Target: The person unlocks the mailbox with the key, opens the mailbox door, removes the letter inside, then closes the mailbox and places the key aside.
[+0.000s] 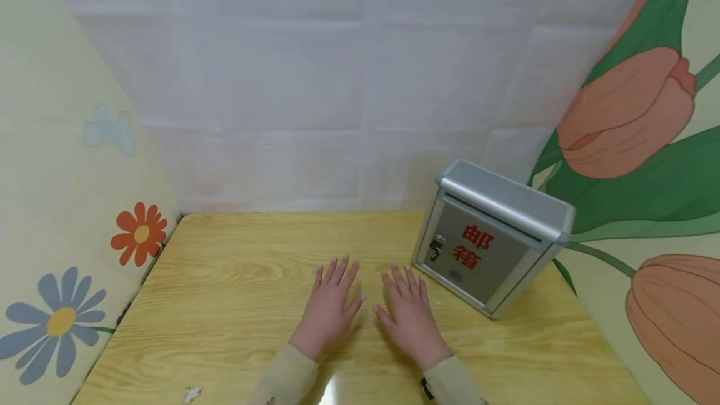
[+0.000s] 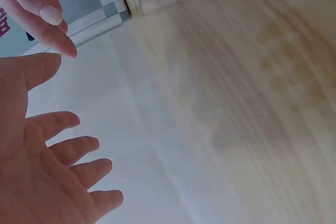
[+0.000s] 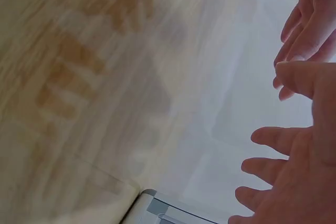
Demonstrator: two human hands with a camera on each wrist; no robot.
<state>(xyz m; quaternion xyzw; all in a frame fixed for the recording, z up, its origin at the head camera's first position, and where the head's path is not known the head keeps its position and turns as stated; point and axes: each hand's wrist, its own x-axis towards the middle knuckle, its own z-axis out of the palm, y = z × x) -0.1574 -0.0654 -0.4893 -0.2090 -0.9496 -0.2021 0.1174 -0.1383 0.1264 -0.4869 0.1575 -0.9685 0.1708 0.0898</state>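
Observation:
Over the middle of the wooden table my left hand is held palm down with its fingers extended, holding nothing. Beside it my right hand has the same pose, fingers spread and holding nothing; a small gap parts the two thumbs. Both wrist views show bare palms, the left and the right, above the tabletop. A silver metal mailbox with red characters stands upright right of my right hand, apart from it. Keys hang at the lock on its front door.
A white cloth hangs behind the table. Walls with painted flowers rise on the left and the right. A small pale torn patch lies near the table's front left.

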